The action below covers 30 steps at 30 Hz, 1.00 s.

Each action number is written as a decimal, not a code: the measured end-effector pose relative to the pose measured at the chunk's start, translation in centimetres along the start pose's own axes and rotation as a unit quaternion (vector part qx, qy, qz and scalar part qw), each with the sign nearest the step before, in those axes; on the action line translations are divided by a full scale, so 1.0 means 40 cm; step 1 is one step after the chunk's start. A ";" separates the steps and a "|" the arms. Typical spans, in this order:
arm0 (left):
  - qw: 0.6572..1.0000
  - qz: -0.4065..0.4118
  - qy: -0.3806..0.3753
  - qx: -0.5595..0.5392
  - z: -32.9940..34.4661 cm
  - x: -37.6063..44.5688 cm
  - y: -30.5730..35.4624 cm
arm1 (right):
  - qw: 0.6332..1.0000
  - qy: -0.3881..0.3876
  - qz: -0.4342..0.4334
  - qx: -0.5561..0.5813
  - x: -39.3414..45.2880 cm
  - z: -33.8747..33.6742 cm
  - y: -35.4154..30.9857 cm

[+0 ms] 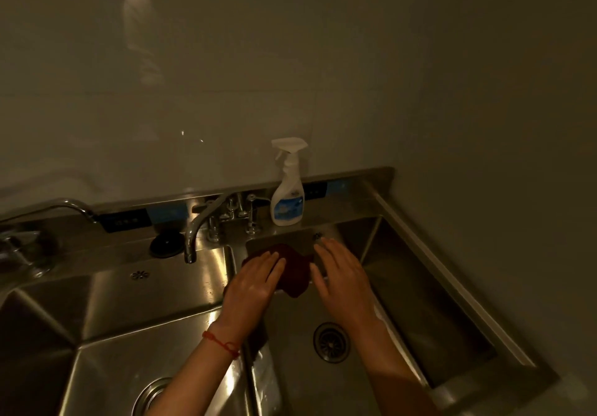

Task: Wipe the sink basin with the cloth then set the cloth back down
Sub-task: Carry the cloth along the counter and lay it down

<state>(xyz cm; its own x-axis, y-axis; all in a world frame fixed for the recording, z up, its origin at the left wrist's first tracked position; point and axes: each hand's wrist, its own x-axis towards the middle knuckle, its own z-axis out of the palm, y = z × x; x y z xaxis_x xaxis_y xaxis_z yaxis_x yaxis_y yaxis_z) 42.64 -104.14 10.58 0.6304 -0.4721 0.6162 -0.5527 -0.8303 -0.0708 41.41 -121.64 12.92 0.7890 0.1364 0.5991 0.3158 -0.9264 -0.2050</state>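
A dark red cloth [295, 270] lies against the back wall of the right steel sink basin [403, 289], near its upper left corner. My left hand [255, 281] rests flat on the cloth's left part, fingers spread over it. My right hand [342, 273] is just to the right of the cloth with fingers apart, its thumb touching the cloth's right edge. The basin's round drain [331, 342] shows below and between my forearms. A red string bracelet [221, 344] circles my left wrist.
A white spray bottle [288, 186] stands on the back ledge right behind the cloth. The curved faucet [200, 225] hangs over the left basin [113, 335], which has its own drain [151, 396]. A black round cap [166, 242] sits on the ledge. Walls close in behind and right.
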 end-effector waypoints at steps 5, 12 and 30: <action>0.997 -0.052 -0.006 0.048 0.013 0.049 0.012 | 0.998 0.013 -0.051 0.022 0.077 0.021 0.074; 0.993 -0.105 -0.032 0.050 0.029 0.124 0.031 | 0.994 0.002 -0.083 0.067 0.154 0.039 0.148; 0.983 -0.147 -0.013 0.108 0.074 0.289 -0.039 | 0.985 0.015 -0.145 0.088 0.405 0.109 0.228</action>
<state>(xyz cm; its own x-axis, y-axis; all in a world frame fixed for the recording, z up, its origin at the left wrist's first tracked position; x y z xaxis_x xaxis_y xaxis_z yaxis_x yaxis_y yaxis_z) 52.42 -109.19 15.50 0.7611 -0.2077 0.6145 -0.2182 -0.9741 -0.0590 59.37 -126.34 17.38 0.6366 0.3734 0.6748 0.6140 -0.7749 -0.1505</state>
